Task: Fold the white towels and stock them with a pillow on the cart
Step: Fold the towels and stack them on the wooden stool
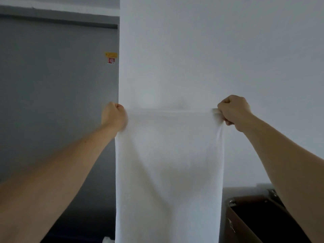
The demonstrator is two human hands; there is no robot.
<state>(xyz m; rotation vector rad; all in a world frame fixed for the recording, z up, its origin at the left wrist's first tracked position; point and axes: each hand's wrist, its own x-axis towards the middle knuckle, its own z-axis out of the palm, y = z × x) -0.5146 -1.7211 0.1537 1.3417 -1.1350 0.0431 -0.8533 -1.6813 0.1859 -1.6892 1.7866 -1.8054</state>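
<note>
Two bare forearms are extended forward and upward from the lower corners of the head view. A white towel point(169, 169) is held up vertically between them, its top edge stretched taut and level, its length hanging straight down past the bottom of the picture. The left top corner is gripped in the left hand point(114, 116), fingers curled into a fist round the cloth; the hand's inner side is partly covered by the towel edge. The right top corner is pinched in the right hand point(234, 113), fingers curled tight, a small bunch of fabric seen at the knuckles. Soft creases are seen fanning down from both corners. At lower right, beyond the right forearm, a brown bin point(245, 223) with a dark interior and metal fittings on its rim is partly seen. Behind the towel stands a white wall point(228, 50). To the left, further back, a grey wall point(56, 93) is noted, bearing a small yellow-and-red sticker point(111, 57) near the white wall's edge.
</note>
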